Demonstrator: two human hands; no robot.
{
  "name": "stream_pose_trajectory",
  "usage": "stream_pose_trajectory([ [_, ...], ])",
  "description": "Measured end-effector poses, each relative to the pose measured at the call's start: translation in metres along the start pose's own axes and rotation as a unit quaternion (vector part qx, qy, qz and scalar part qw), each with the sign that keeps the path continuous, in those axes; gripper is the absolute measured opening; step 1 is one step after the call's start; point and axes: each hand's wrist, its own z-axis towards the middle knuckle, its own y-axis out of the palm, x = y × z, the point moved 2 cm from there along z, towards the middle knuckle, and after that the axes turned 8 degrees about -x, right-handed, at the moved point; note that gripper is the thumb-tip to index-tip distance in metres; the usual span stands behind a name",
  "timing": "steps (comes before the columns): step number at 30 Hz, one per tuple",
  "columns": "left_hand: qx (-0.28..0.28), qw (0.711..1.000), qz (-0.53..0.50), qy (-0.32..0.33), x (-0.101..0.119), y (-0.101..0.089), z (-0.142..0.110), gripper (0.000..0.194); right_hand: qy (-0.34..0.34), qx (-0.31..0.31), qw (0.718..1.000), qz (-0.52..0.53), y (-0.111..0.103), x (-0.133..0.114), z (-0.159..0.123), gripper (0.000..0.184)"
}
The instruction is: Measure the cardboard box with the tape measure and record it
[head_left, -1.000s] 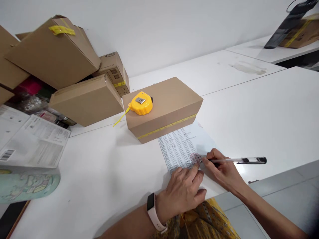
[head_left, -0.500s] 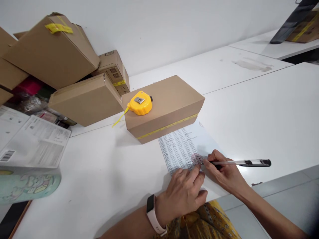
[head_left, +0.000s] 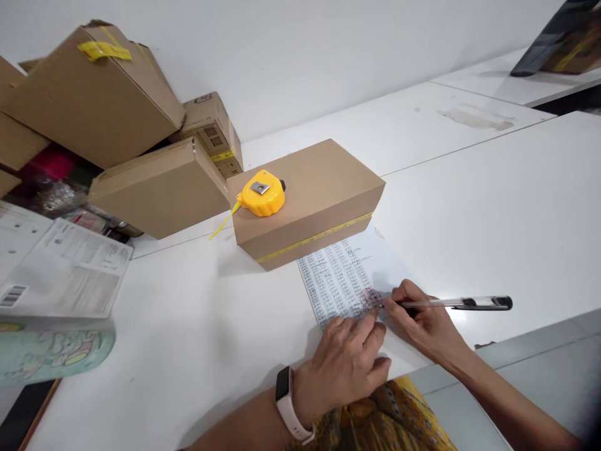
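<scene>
My right hand [head_left: 425,319] grips a clear-barrelled pen [head_left: 444,302], its tip down at a sheet of paper [head_left: 335,275] covered in columns of handwriting. Close to the tip is a scribbled round patch [head_left: 370,299] ringed in red. My left hand [head_left: 350,354] lies on the near edge of the sheet, fingers stretched out, the index fingertip touching just below that patch. A pale pink wristband with a dark face is on the left wrist. The far end of the sheet runs under a cardboard box [head_left: 310,194], and on top of the box sits a yellow tape measure [head_left: 263,194].
Several cardboard boxes [head_left: 103,94] are piled at the left against the wall. Below them are a white printed package [head_left: 79,269] and a pale green patterned object [head_left: 56,354]. The white table's [head_left: 493,207] front edge runs below my hands. A dark object [head_left: 547,41] stands far right.
The pen has shifted very slightly, still at the round patch. My left hand stays in place. The whole view has moved a little.
</scene>
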Motion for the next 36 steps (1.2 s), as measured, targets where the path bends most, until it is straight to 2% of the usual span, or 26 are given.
stream_pose_trajectory([
  [30,0.009,1.0,-0.005,0.0,-0.0003,0.0004,-0.0004,0.04,0.01,0.035,0.999,0.021,-0.0031,-0.0044,0.0006,0.034],
  [36,0.007,1.0,-0.007,-0.001,0.0001,-0.0005,0.0001,0.039,0.017,0.026,1.0,0.006,-0.0032,-0.0027,0.0,0.034],
])
